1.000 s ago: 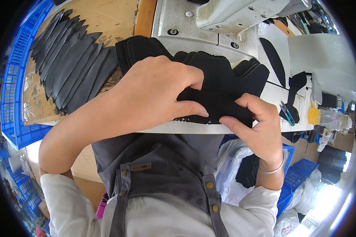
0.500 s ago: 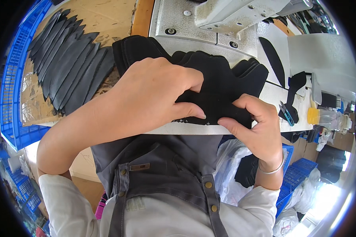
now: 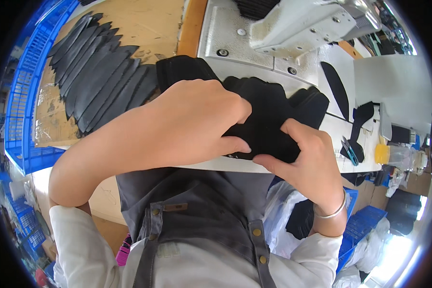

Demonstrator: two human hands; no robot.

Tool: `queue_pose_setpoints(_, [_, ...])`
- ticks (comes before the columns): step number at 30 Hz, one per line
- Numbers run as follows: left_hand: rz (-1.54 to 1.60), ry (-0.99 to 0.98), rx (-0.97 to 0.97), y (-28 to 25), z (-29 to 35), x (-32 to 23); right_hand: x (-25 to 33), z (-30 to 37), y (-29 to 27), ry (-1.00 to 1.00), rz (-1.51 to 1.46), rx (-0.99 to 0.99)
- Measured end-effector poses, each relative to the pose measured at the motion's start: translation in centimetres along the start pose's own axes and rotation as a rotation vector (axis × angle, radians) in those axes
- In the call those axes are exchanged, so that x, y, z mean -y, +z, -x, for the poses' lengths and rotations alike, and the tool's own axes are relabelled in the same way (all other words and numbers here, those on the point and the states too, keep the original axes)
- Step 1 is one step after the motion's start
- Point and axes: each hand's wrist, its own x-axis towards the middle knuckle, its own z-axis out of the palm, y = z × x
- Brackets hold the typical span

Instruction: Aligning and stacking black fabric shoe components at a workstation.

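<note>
- A worker's left hand [image 3: 197, 120], fingers curled and thumb extended along the near edge, grips a stack of black pieces [image 3: 266, 108] at a worktable.
- The right hand [image 3: 314, 156], a silver bracelet [image 3: 337, 211] at its wrist, grasps the same stack from the other side between thumb and forefinger.
- The stack lies between the two hands and spreads just beyond them.
- Left of and beyond the left hand, overlapping dark leaf-shaped pieces [image 3: 105, 72] fan across brown cardboard [image 3: 144, 29].
- Beyond both hands stands a white machine [image 3: 302, 31].
- Right of the right hand rest small blue-handled snips [image 3: 350, 152]; farther right, a clear container [image 3: 403, 157] with a yellow lid [image 3: 382, 154].
</note>
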Motion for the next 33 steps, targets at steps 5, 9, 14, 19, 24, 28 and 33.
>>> queue_pose_setpoints(5, [0.089,-0.109,0.146,-1.3,0.4,0.5,0.1,0.3,0.1,0.016,0.017,-0.02])
queue_pose_setpoints(9, [0.09,-0.079,0.101,-1.2,0.7,0.6,-0.1,0.3,0.5,0.017,-0.021,-0.051])
queue_pose_setpoints(14, [0.064,-0.059,0.112,-1.3,0.8,1.0,-0.2,0.0,0.5,0.049,-0.056,-0.054])
queue_pose_setpoints(19, [0.059,-0.053,0.109,-1.2,1.0,0.9,0.2,-0.1,0.2,0.054,-0.036,-0.04])
queue_pose_setpoints(24, [-0.188,-0.105,-0.049,0.2,2.8,-1.3,0.3,0.2,0.3,0.056,-0.046,-0.042])
queue_pose_setpoints(28, [-0.437,0.163,-0.467,2.8,3.6,-0.7,0.1,-0.3,-0.4,0.018,-0.021,0.038])
queue_pose_setpoints(33, [-0.464,0.163,-0.188,5.9,2.3,-2.0,-0.8,-0.1,-0.9,0.015,-0.046,0.046])
